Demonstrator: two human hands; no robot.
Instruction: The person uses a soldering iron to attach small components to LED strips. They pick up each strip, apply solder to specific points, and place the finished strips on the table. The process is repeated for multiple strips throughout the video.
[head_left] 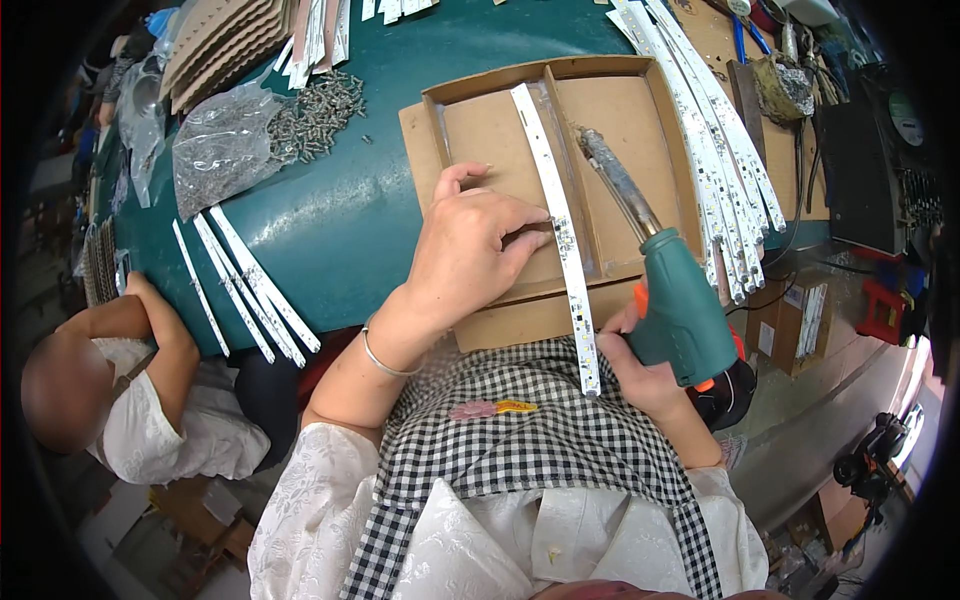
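Observation:
My right hand [645, 378] grips a green soldering gun [688, 310] with an orange trigger; its long metal barrel points up and left over the cardboard tray [625, 115]. A narrow white LED circuit strip [566, 250] lies lengthwise across the tray, its near end reaching over my checkered apron. Beside the strip's left edge, my left hand [465, 245] is closed, thumb and forefinger pinched at small parts near its middle. Whatever those fingertips hold is too small to make out. The barrel's tip is apart from the strip.
Many white circuit strips [715, 150] are stacked right of the tray. Several more strips [250, 285] lie on the green table [370, 230] at left. Small metal parts [320, 115] spill from a plastic bag [225, 165]. Another person [150, 390] sits at left.

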